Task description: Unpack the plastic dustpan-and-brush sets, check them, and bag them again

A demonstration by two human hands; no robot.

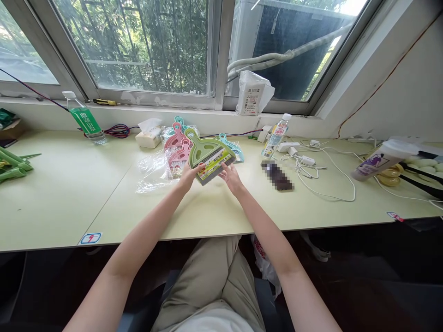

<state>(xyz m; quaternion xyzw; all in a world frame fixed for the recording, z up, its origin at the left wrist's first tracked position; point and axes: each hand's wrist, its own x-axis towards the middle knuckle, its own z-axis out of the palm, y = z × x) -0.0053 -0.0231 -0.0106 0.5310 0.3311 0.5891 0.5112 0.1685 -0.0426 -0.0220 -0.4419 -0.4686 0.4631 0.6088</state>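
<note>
Looks like an office from here: a long desk (194, 207) under the window (145, 46), chargers (307, 160) and white cables (346, 173) along the desk's right part.

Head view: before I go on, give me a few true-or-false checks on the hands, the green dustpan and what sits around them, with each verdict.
1. The left hand and the right hand are both on the green dustpan. True.
2. The tissue pack is to the right of the right hand. False: the tissue pack is to the left of both hands.
3. The yellow-and-black screwdriver lies on the window ledge. True.
4. The bottle with the green label has a red cap. False: its cap is white.
5. The white charger is on the table, to the right of the right hand. True.
</note>
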